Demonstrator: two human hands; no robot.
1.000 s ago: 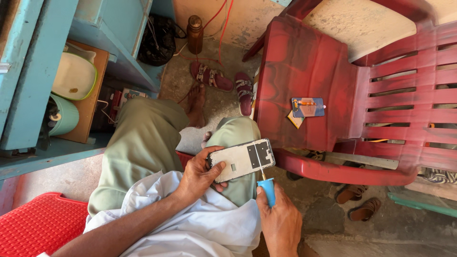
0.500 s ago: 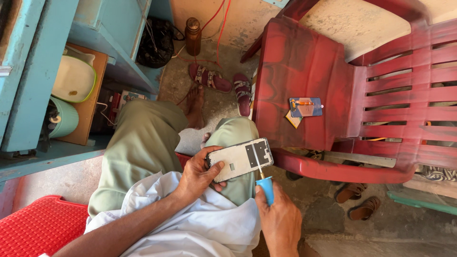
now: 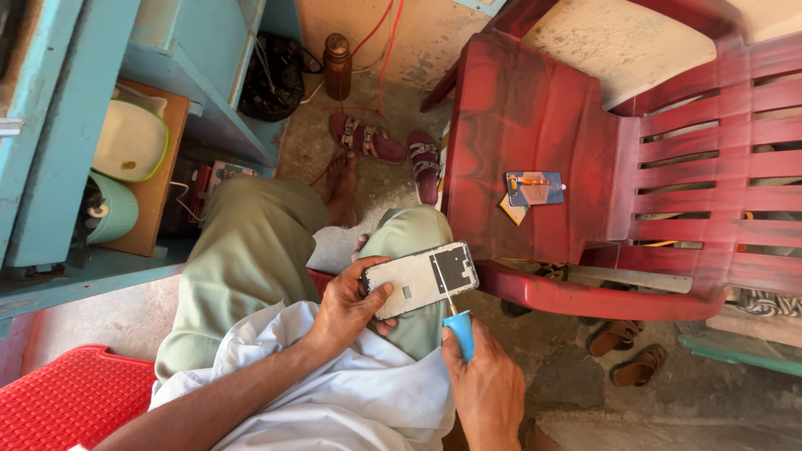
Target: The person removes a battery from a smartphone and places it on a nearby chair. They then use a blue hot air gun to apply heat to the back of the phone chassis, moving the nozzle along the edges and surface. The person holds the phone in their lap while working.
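In the head view there is one opened phone frame (image 3: 420, 281), one blue-handled screwdriver (image 3: 459, 327), one red plastic chair (image 3: 535, 142) with a small blue card (image 3: 535, 188) and a yellow slip on its seat, two maroon sandals (image 3: 393, 150) on the floor ahead, two brown ones (image 3: 628, 351) under the chair's edge, and one brown bottle (image 3: 337, 65) by the wall. The left hand (image 3: 347, 305) is clamped on the phone frame's left end, thumb over its face, holding it above the right knee. The right hand (image 3: 483, 386) is closed round the screwdriver handle, its thin shaft touching the frame's lower edge near the dark patch. Room is tight: the chair's front rim runs just beside the frame's right end, and blue shelving (image 3: 75, 125) closes in on the left (only the strip of floor with the bare foot stays open). The frame is a pale grey rectangle with rounded corners, a dark square area toward its right end and small cut-outs across it.
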